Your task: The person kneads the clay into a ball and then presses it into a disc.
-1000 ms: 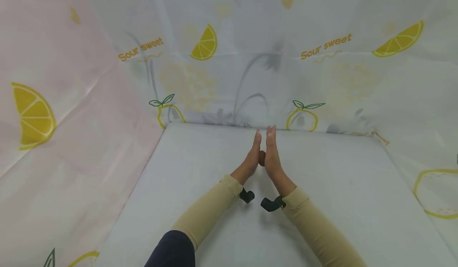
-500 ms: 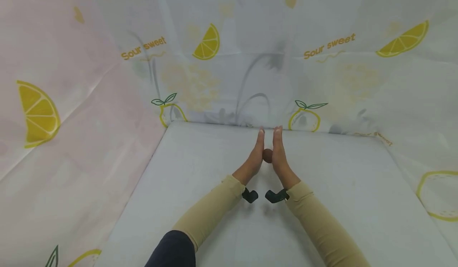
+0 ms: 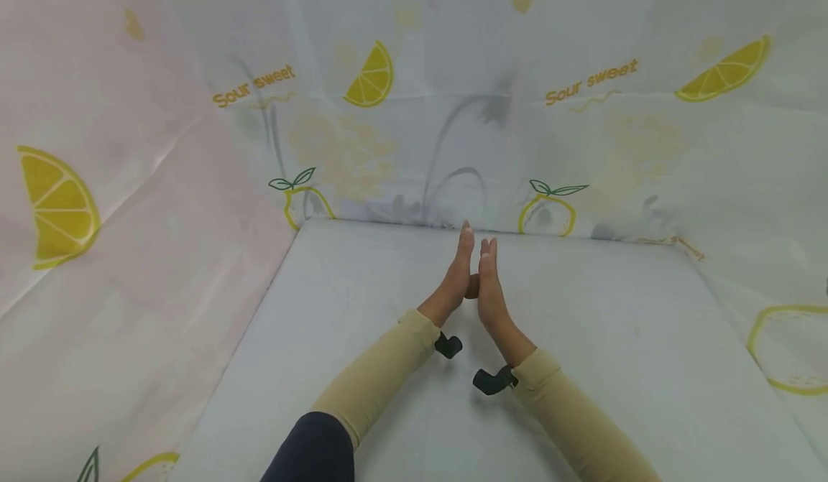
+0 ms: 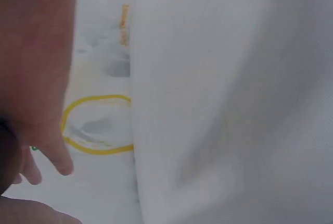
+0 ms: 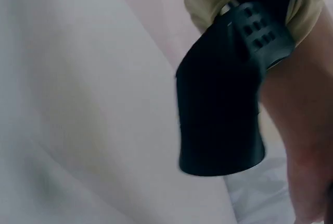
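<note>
In the head view, a small brown ball point(image 3: 472, 286), perhaps clay, is held between my two flat palms, above the white table. My left hand point(image 3: 456, 277) presses on its left side with straight fingers pointing away. Against its right side lies my right hand point(image 3: 490, 292), also straight-fingered and set slightly nearer to me. The palms cover much of the ball. In the left wrist view, part of a hand point(image 4: 36, 62) fills the left side, with a dark brown curve of the ball point(image 4: 8, 156) at the edge. The right wrist view shows mostly the other wrist.
A dark wrist camera mount point(image 3: 494, 381) sits under the right cuff, and another mount point(image 3: 448, 345) under the left cuff. The white tabletop point(image 3: 362, 274) ends at a lemon-printed curtain point(image 3: 414, 144) at the back and sides.
The palms parted slightly half a second ago and are closer together now. My left hand has slid forward and my right hand back, with the ball still between them.
</note>
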Demonstrator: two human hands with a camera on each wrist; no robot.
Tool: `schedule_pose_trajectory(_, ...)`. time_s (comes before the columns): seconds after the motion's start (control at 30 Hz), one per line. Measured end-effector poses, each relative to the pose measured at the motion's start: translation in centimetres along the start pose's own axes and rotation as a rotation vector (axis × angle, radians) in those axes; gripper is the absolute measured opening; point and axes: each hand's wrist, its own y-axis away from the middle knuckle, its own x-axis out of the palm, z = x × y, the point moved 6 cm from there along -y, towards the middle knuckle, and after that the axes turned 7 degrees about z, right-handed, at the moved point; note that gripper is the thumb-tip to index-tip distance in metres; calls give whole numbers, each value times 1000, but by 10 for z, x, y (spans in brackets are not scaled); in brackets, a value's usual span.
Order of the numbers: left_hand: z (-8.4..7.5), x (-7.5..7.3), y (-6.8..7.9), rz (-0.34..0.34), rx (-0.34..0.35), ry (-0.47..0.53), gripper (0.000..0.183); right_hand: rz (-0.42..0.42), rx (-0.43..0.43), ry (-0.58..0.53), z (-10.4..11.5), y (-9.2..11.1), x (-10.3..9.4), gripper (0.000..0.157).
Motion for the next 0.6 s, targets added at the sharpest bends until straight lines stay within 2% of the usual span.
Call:
schedule_pose_trajectory(0.17,10,4,0,42,-35,-19,74,-19,-40,10,21,1,-4,67)
schedule_pose_trajectory(0.3,13,11,2,75,-38,-28,76,-52,-47,-8,25,-5,-13,67)
schedule_pose_trajectory(0.43,10,17,3,97,-27,-47,76,-74,-17,-3,24,-13,-23,66)
schedule_pose_trajectory(0.6,5,20,5,107,-24,-41,73,-50,67,18,20,-20,-31,63)
